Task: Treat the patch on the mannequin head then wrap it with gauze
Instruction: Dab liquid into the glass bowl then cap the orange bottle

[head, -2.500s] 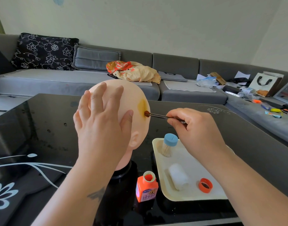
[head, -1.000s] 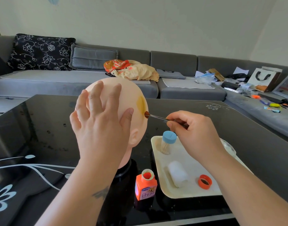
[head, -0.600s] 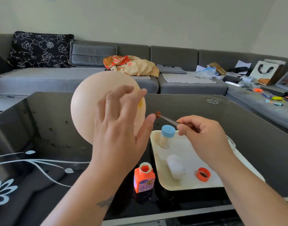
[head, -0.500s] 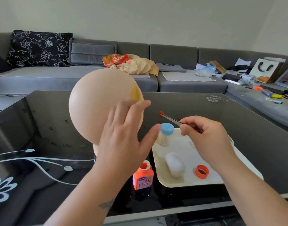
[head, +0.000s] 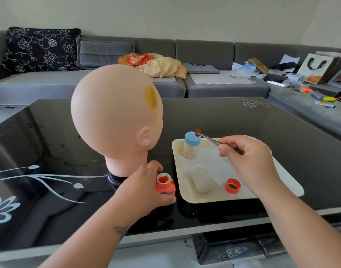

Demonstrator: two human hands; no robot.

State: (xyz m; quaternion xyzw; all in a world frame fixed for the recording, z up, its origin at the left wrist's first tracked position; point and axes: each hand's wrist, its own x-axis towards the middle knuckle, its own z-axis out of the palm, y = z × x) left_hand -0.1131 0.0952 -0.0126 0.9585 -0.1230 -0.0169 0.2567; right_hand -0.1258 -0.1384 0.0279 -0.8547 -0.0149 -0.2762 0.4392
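**user1:** Orange bottle (head: 165, 187) at lower centre is wrapped in the left hand (head: 146, 187), fingers curled round its body, mouth open. Right hand (head: 247, 161) pinches the tweezers (head: 209, 139), which clamp a dark reddish swab (head: 198, 131) just above the blue-capped container (head: 192, 141) at the tray's (head: 277, 182) far-left corner.

**user2:** so how far along?

**user1:** I'd say the treating part looks mostly done. The yellow patch (head: 150, 97) on the mannequin head (head: 111, 117), left of centre, is already stained. Wrapping hasn't begun though: the gauze roll (head: 201, 180) lies untouched on the tray beside the orange cap (head: 232, 186). Maybe one more dip first, can't tell.
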